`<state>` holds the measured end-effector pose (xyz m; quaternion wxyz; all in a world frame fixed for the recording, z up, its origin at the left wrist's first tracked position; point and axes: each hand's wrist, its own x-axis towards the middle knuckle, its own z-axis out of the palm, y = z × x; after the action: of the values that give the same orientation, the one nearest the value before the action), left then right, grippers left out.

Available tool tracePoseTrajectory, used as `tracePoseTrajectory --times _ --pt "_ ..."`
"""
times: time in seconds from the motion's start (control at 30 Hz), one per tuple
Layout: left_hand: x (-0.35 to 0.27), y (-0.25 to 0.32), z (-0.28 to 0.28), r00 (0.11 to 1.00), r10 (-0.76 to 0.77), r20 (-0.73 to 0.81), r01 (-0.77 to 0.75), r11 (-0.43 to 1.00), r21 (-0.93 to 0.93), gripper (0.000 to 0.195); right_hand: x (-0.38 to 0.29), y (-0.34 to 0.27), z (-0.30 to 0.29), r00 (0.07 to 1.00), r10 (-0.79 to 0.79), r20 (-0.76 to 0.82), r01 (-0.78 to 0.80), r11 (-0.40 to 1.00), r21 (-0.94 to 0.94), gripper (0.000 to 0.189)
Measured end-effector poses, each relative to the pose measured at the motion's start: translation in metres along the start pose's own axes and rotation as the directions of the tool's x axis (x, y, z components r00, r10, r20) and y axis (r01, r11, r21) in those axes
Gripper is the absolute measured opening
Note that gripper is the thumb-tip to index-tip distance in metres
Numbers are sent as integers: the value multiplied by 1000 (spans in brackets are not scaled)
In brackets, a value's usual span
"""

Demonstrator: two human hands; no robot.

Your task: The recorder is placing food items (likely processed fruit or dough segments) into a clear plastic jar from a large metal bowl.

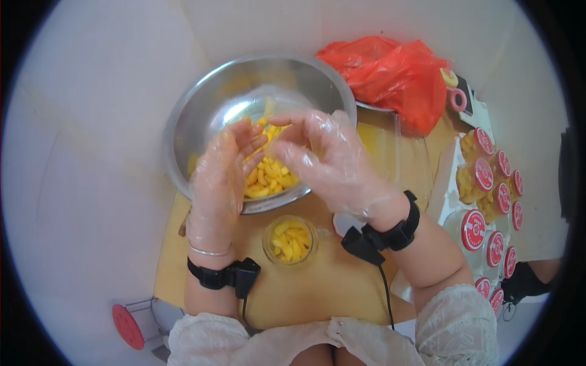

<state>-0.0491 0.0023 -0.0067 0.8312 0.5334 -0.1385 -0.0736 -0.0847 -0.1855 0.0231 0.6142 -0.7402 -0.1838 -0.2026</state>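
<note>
My left hand [215,171] and my right hand [325,160], both in clear plastic gloves, are raised over the near side of a large stainless steel basin [208,94]. Sliced yellow fruit [270,176], perhaps peach, lies piled in it. The left hand's fingers are loosely bent and spread, with nothing plainly held. On my right hand, thumb and forefinger stand apart around a gap; the curled fingers partly hide the palm. Nearer my body, an uncovered glass jar [290,240] contains yellow slices. A whitish round lid [345,223] lies beside my right wrist.
A red plastic bag [389,78] sits behind a clear plastic container [377,146]. Several red-lidded jars [474,228] stand at right in white foam packaging [451,183]. Black wrist straps [398,228] trail cables. A red stool [128,327] stands lower left.
</note>
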Motion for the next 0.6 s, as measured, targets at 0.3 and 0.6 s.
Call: tracePoseTrajectory --times 0.3,0.6 --pt "3 8 8 995 -15 -98 28 990 135 47 6 47 -20 999 32 40 0 776 -631 25" --pt "23 9 -26 995 -102 22 30 484 875 36 4 55 -21 999 -10 35 32 711 -702 25"
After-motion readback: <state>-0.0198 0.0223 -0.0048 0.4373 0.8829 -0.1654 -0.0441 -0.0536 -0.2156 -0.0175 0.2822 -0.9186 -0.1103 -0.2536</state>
